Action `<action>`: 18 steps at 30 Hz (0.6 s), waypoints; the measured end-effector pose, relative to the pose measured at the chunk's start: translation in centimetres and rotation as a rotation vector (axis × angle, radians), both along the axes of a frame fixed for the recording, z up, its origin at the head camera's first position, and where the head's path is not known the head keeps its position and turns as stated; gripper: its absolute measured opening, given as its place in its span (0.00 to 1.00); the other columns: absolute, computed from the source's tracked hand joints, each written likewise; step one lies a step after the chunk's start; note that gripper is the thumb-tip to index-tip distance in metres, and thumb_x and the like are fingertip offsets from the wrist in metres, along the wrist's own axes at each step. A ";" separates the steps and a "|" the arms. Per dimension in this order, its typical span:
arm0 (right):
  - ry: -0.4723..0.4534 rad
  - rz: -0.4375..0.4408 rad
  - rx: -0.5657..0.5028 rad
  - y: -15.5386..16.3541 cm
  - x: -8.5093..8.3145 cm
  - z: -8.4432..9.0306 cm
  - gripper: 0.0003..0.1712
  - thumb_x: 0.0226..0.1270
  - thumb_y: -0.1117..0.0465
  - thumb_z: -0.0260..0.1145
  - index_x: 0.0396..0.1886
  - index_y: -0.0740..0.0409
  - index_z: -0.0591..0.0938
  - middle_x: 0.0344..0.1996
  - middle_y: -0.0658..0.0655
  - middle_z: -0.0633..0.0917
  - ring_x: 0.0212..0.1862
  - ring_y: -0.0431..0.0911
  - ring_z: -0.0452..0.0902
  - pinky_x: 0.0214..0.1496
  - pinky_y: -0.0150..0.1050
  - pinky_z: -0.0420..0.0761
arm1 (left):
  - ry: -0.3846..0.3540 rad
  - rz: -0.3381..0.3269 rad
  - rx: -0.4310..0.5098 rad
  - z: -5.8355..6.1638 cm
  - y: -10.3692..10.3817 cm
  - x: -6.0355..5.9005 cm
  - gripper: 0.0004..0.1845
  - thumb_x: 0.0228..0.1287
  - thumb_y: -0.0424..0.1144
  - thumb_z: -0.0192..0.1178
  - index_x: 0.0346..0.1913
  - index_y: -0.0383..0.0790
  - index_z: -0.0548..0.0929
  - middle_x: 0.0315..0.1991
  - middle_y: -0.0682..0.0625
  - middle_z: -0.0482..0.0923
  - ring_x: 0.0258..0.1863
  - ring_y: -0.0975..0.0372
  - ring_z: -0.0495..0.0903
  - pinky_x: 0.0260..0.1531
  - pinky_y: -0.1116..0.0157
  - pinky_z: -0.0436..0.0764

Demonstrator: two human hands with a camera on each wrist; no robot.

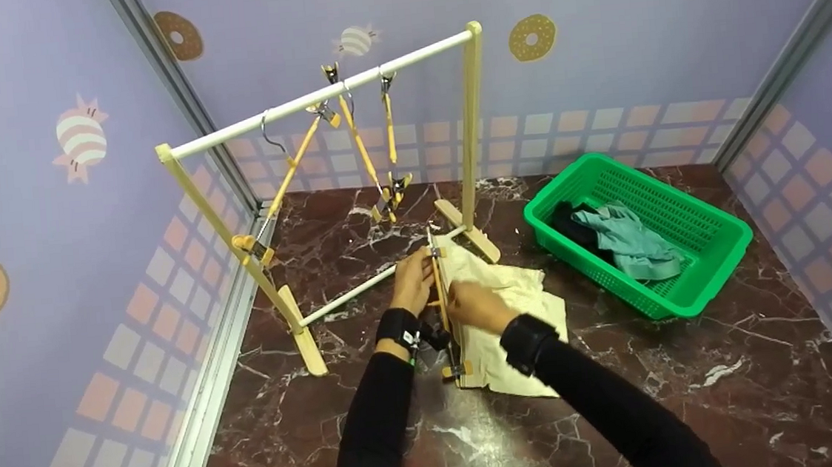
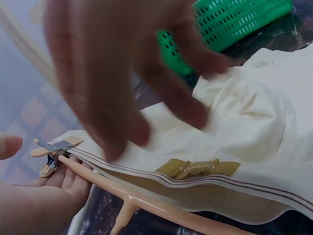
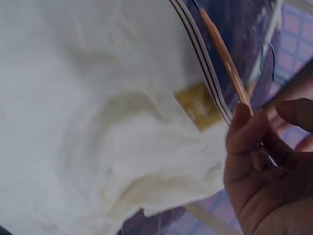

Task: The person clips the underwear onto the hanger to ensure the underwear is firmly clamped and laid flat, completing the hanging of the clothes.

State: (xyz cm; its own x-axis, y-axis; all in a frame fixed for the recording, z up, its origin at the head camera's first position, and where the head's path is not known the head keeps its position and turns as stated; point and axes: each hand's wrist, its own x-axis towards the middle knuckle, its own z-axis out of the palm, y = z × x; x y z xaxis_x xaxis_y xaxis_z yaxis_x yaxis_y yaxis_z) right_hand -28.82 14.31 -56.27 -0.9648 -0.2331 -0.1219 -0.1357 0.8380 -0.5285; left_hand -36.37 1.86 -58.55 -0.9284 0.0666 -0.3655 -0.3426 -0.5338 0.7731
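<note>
A cream garment lies on the dark marbled surface. Its waistband has brown stripes and a gold-brown label. Along the waistband runs a wooden clip hanger, with a clip on the band at the far end and another clip at the near end. My left hand has its fingers under the hanger's far end, the thumb apart from the clip. Above the waistband, my right hand is blurred, its fingers loosely spread with nothing between them; they overlap the hanger in the right wrist view.
A wooden rack with a white top bar stands behind to the left, holding several clip hangers. To the right sits a green basket with a teal cloth and a black one. Patterned walls enclose the surface.
</note>
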 end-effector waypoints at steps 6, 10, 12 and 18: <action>-0.090 -0.036 0.071 -2.0 2.3 -2.8 0.09 0.70 0.57 0.64 0.33 0.59 0.78 0.32 0.61 0.84 0.35 0.58 0.83 0.37 0.55 0.84 | -0.070 -0.017 0.048 -1.3 -1.3 0.0 0.26 0.80 0.39 0.44 0.70 0.23 0.62 0.72 0.26 0.58 0.74 0.41 0.60 0.76 0.51 0.60; -0.069 -0.047 0.101 -2.7 3.0 -3.8 0.16 0.71 0.55 0.63 0.25 0.56 0.74 0.32 0.64 0.84 0.35 0.62 0.84 0.36 0.59 0.84 | -0.088 -0.040 0.027 -2.3 -2.1 0.3 0.30 0.81 0.40 0.44 0.76 0.26 0.54 0.77 0.27 0.47 0.78 0.41 0.49 0.79 0.50 0.50; -0.059 -0.045 0.115 -3.0 3.2 -4.1 0.17 0.70 0.55 0.65 0.23 0.55 0.73 0.31 0.64 0.84 0.36 0.63 0.85 0.37 0.59 0.85 | -0.094 -0.058 0.011 -2.5 -2.5 0.4 0.31 0.81 0.41 0.44 0.78 0.28 0.51 0.78 0.27 0.44 0.79 0.41 0.46 0.79 0.50 0.47; -0.033 -0.050 0.131 -3.2 3.2 -5.5 0.19 0.66 0.51 0.71 0.22 0.54 0.75 0.25 0.59 0.82 0.32 0.58 0.84 0.33 0.54 0.85 | 0.030 0.002 -0.092 -4.5 -4.0 -0.2 0.28 0.78 0.35 0.47 0.75 0.29 0.59 0.74 0.30 0.57 0.73 0.43 0.61 0.75 0.52 0.62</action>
State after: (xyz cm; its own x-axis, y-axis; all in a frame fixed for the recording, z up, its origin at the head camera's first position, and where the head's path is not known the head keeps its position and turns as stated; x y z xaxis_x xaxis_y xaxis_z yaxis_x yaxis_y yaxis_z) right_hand -25.65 11.13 -61.73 -0.9698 -0.1644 -0.1802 -0.0759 0.9053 -0.4179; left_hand -36.61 -2.10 -63.05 -0.9393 0.0321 -0.3416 -0.3172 -0.4604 0.8291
